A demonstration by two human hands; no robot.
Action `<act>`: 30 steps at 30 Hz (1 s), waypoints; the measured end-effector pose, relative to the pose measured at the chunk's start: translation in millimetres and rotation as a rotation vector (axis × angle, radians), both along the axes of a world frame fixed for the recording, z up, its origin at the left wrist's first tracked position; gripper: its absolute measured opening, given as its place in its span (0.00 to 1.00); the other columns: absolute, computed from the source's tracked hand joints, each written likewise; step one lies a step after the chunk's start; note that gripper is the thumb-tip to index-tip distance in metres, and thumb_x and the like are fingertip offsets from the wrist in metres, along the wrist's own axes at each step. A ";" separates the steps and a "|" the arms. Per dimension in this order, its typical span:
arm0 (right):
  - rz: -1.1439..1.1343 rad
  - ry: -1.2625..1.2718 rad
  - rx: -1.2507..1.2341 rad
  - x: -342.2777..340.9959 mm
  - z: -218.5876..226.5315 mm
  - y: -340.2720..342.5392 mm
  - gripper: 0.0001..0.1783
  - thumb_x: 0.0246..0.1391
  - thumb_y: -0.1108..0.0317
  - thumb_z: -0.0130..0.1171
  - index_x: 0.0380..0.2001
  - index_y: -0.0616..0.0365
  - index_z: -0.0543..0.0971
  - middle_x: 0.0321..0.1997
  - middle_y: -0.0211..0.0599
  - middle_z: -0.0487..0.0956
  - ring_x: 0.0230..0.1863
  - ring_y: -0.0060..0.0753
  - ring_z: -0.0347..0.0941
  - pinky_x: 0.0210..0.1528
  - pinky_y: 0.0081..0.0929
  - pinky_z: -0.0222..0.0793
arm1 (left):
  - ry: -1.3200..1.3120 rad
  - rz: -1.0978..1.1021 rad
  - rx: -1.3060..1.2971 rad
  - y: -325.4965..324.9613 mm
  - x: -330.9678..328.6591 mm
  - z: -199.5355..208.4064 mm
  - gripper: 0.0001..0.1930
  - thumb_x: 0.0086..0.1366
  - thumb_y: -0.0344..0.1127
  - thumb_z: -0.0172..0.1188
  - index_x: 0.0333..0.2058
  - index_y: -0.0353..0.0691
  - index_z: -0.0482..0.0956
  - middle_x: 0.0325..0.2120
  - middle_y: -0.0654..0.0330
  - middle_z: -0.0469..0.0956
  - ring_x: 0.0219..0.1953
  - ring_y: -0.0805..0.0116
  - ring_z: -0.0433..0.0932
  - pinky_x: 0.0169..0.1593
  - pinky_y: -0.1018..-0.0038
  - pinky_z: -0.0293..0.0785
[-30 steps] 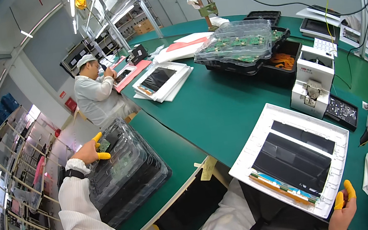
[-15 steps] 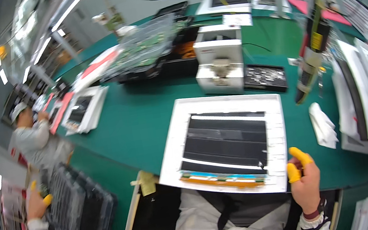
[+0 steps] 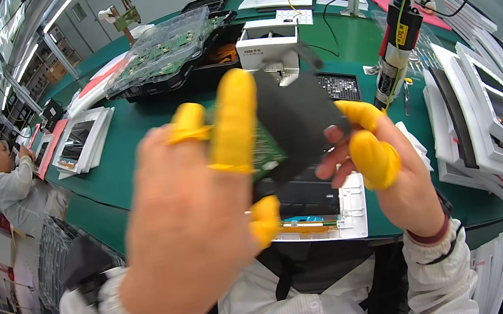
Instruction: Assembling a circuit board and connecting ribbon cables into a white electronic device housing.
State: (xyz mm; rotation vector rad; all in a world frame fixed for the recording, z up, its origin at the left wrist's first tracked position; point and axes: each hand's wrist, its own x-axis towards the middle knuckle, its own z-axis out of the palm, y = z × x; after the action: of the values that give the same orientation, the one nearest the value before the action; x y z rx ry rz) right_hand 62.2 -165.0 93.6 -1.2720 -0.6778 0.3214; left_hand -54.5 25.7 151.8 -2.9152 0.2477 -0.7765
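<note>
Yellow-capped left hand (image 3: 194, 233) and right hand (image 3: 387, 174) grip clamped on dark panel (image 3: 295, 120).

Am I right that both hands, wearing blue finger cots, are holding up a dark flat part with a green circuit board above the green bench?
Not quite: the finger cots are yellow, not blue, as the head view shows. The rest stands: the left hand and right hand hold up a dark flat part with a green circuit board above the green bench.
</note>
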 end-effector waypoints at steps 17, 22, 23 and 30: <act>-0.138 0.092 -0.249 115.7 -69.4 17.3 0.19 0.61 0.68 0.62 0.53 0.63 0.74 0.24 0.22 0.75 0.15 0.11 0.60 0.17 0.12 0.58 | 0.278 0.014 -0.573 24.2 -4.9 -94.9 0.27 0.49 0.39 0.77 0.48 0.38 0.81 0.45 0.52 0.78 0.48 0.51 0.75 0.52 0.63 0.73; -0.131 0.021 -0.310 105.3 -73.2 14.3 0.18 0.61 0.70 0.61 0.53 0.63 0.74 0.28 0.24 0.76 0.25 0.11 0.64 0.26 0.13 0.61 | 0.420 -0.151 -0.551 16.1 10.8 -115.7 0.27 0.43 0.35 0.79 0.45 0.40 0.83 0.42 0.56 0.79 0.46 0.54 0.76 0.49 0.64 0.74; -0.120 0.024 -0.330 101.7 -71.3 16.4 0.18 0.61 0.72 0.60 0.53 0.64 0.74 0.31 0.26 0.77 0.30 0.12 0.65 0.31 0.14 0.62 | 0.428 -0.165 -0.521 15.5 14.3 -118.3 0.27 0.42 0.36 0.79 0.44 0.40 0.83 0.40 0.56 0.80 0.45 0.55 0.76 0.48 0.65 0.74; -0.139 -0.065 -0.387 108.1 -88.7 15.5 0.16 0.61 0.71 0.61 0.51 0.63 0.76 0.27 0.23 0.71 0.26 0.13 0.60 0.27 0.18 0.58 | 0.443 -0.249 -0.418 14.4 26.1 -127.8 0.26 0.42 0.37 0.78 0.43 0.41 0.84 0.34 0.60 0.81 0.40 0.58 0.79 0.45 0.67 0.75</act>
State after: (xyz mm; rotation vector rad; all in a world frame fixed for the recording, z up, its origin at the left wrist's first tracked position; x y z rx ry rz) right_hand 170.4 -149.5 4.9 -1.6960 -0.5950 0.3071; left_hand -28.4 40.1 24.0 -3.4785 0.5570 -0.2048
